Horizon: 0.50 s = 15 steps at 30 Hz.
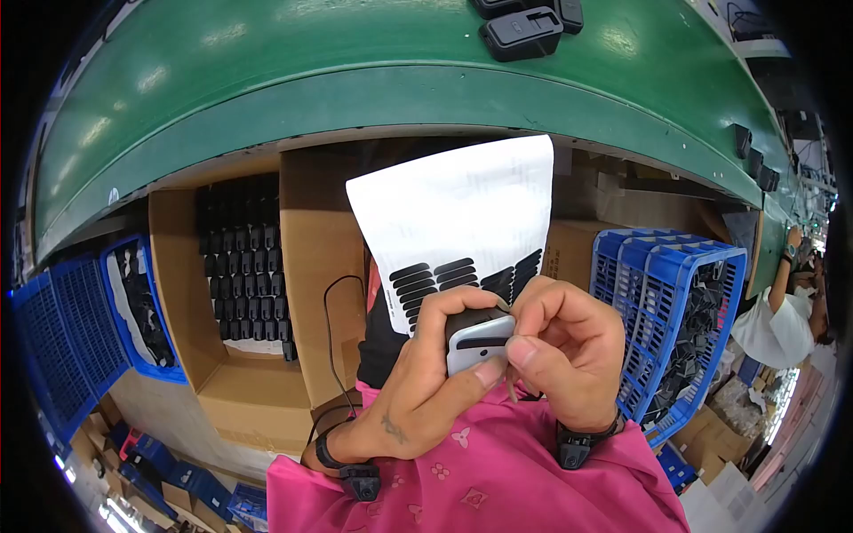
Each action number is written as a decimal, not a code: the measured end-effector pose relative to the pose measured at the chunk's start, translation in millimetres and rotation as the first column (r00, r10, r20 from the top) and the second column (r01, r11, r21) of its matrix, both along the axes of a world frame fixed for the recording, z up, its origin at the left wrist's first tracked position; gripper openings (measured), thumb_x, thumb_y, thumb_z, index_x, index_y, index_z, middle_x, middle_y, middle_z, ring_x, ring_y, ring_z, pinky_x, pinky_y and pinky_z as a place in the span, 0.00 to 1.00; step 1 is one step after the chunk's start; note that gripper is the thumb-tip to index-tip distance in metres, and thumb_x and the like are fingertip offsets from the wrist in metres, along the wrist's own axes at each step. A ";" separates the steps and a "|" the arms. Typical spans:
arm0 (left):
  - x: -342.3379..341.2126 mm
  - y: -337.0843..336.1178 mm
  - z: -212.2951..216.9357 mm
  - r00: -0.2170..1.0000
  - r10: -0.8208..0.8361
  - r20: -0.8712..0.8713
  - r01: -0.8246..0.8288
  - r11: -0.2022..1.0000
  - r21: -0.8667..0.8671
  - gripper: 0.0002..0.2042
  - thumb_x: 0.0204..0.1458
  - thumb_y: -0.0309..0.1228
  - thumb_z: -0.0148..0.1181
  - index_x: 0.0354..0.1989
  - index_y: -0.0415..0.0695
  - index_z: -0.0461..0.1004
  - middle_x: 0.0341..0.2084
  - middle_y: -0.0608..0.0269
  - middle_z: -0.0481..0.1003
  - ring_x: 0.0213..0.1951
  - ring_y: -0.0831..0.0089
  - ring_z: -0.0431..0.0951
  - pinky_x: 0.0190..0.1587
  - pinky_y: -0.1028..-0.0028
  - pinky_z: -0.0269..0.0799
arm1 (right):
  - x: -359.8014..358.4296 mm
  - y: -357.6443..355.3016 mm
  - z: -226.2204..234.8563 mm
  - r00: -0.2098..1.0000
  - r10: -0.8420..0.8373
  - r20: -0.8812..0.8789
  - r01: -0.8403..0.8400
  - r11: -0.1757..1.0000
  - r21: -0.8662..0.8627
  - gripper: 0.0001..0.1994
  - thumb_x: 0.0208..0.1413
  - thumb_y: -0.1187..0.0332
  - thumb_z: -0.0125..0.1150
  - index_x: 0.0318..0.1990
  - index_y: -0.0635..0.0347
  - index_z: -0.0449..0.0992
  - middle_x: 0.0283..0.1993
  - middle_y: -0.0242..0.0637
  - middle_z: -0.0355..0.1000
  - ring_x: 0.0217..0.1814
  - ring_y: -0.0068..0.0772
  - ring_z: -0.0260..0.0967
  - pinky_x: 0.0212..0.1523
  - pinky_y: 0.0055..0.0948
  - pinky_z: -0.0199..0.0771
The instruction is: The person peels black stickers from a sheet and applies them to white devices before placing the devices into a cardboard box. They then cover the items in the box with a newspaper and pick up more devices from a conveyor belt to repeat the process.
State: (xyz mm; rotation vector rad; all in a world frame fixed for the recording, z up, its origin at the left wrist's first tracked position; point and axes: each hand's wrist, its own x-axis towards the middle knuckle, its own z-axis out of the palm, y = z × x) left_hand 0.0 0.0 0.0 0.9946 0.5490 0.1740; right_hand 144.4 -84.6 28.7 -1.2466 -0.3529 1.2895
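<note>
My left hand (418,391) wraps round a small rounded black device with a silver-grey face (481,345), a dark oblong strip and a small dark dot on that face. The fingers of my right hand (569,351) are pinched together at the device's right edge; what they hold, if anything, is hidden. Behind the hands a white sheet (458,200) hangs over my lap, bearing rows of black rounded oblong stickers (458,271) along its lower part. Each wrist carries a dark band with a small black box.
A green workbench (355,89) runs across the front, with black devices (522,34) on it. To the left, an open cardboard box (240,400) holds rows of black parts; blue crates (75,320) stand beyond. A blue crate (622,306) of black parts stands right. Another person (773,324) sits far right.
</note>
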 end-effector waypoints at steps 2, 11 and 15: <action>1.8 0.5 -0.5 1.000 -0.004 0.000 0.004 1.000 0.022 0.23 0.54 0.26 0.49 0.57 0.37 0.50 0.43 0.50 0.68 0.43 0.69 0.71 0.47 0.71 0.66 | 0.9 -0.7 -1.0 1.000 -0.002 0.001 0.002 1.000 -0.001 0.03 0.53 0.81 0.56 0.33 0.68 0.67 0.28 0.30 0.66 0.24 0.11 0.64 0.24 0.12 0.64; -1.0 -2.4 0.3 1.000 0.030 -0.009 -0.030 0.999 0.036 0.23 0.54 0.25 0.49 0.57 0.37 0.51 0.43 0.51 0.69 0.44 0.68 0.71 0.48 0.71 0.66 | -6.7 4.2 3.3 0.998 -0.046 0.039 0.049 0.995 -0.082 0.06 0.50 0.77 0.58 0.29 0.66 0.67 0.30 0.32 0.63 0.22 0.12 0.58 0.22 0.13 0.59; -1.6 -3.6 0.4 0.999 0.043 -0.018 -0.042 0.998 0.045 0.23 0.53 0.25 0.50 0.57 0.37 0.51 0.43 0.51 0.69 0.43 0.68 0.71 0.48 0.71 0.66 | -7.6 1.2 -2.6 0.998 -0.047 0.050 0.050 0.997 -0.061 0.06 0.51 0.77 0.59 0.29 0.67 0.67 0.31 0.32 0.64 0.23 0.13 0.60 0.23 0.13 0.61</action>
